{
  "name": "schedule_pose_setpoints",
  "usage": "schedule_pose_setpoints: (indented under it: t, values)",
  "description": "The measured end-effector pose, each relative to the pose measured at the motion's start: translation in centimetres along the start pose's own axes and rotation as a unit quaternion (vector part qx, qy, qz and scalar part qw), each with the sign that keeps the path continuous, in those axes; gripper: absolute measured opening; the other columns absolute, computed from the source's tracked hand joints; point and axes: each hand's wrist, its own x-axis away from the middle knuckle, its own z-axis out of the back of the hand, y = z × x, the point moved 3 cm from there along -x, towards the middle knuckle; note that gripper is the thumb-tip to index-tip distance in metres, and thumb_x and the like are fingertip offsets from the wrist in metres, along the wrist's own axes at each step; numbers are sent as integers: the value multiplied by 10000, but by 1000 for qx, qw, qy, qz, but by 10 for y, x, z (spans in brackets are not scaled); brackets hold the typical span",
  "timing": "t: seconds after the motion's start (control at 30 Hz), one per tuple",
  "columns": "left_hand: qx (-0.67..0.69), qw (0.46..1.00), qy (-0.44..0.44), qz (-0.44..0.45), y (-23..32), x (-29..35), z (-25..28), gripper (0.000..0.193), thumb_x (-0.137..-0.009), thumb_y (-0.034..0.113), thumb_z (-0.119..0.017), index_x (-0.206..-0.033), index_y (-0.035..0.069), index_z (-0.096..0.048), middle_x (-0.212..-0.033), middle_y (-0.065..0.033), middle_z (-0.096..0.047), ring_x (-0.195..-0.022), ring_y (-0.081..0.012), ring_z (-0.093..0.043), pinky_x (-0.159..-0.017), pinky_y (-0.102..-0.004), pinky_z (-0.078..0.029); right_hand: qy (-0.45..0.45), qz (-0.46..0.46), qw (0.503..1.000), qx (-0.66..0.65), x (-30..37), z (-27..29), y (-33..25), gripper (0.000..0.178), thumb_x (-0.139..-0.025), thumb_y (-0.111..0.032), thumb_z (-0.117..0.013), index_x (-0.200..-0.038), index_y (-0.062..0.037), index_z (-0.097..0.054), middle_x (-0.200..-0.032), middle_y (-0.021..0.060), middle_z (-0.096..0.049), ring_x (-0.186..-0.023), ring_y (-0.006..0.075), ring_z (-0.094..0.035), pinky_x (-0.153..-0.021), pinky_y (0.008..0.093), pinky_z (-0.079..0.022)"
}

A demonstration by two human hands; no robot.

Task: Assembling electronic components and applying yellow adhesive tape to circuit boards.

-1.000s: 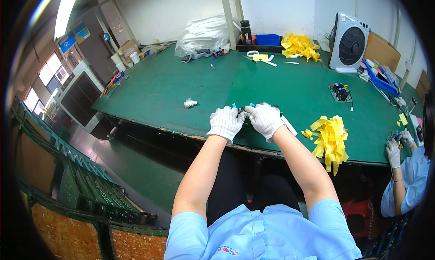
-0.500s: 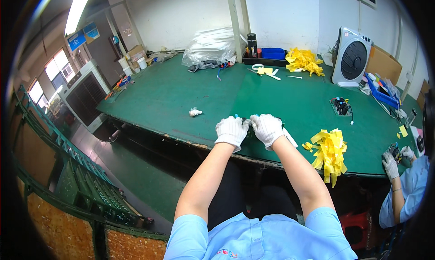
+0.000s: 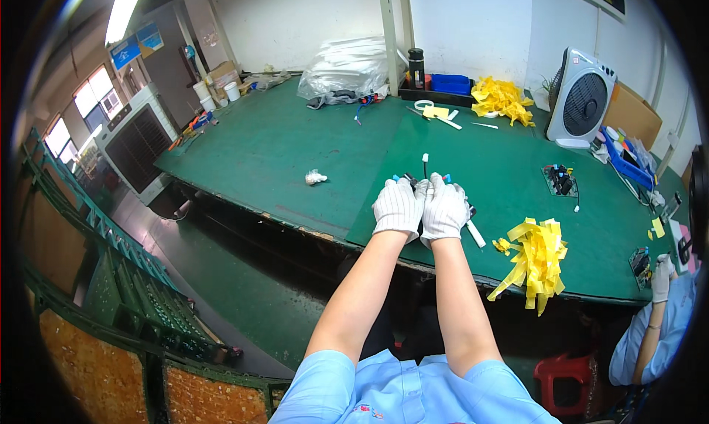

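White knitted gloves cover both of my hands, which are close together over the near edge of the green table. My left hand [image 3: 399, 207] and my right hand [image 3: 445, 210] are closed on a circuit board [image 3: 407, 179], mostly hidden beneath the gloves. Small blue and black parts show past the fingertips. From between the hands a short black lead with a white connector [image 3: 425, 158] points away from me. A flat white strip [image 3: 476, 235] lies just right of my right hand. Farther right sits another circuit board [image 3: 560, 180] with black components and a lead.
Yellow tape strips [image 3: 538, 261] hang over the table's front edge; another yellow pile [image 3: 502, 101] lies at the back. A crumpled white lump [image 3: 315, 177] is left of my hands. A fan [image 3: 583, 97] stands back right. At far right, a co-worker's gloved hand [image 3: 662, 278] is beside a board.
My hands have drawn together and turned, and the lead with its white connector now shows between them. The co-worker's hand has shifted off the board at the right. The view has moved slightly.
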Motion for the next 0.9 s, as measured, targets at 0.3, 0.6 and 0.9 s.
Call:
schedule_pose_setpoints:
  t: [0.3,0.6,0.9]
  values:
    - [136,974,152,102,-51,-17,24,621,-1018,577,-352,-1032,17,-619,-1017,-217,-614,-905,-403,-648,-807,-507,-516,76,-55,973,-212,8,32,62,229,-966,-203,-520,-1117,-87,-649,-908,126,-678,-899,342,-626,-827,451,-499]
    - [21,958,284,22,-105,-103,16,442,-968,489,-556,-1051,56,-578,-1013,-186,-590,-829,-380,-634,-719,-496,-518,-70,214,972,-69,88,4,-36,334,-788,-228,-697,-1102,-119,-661,-808,60,-623,-875,266,-595,-764,429,-420]
    - [30,952,283,-110,-93,-122,-55,375,-886,404,-646,-1080,92,-571,-985,-136,-584,-892,-338,-627,-693,-471,-543,-195,209,944,-166,130,6,-39,423,-806,-248,-700,-1186,-81,-617,-1160,141,-577,-1231,309,-492,-965,503,-373]
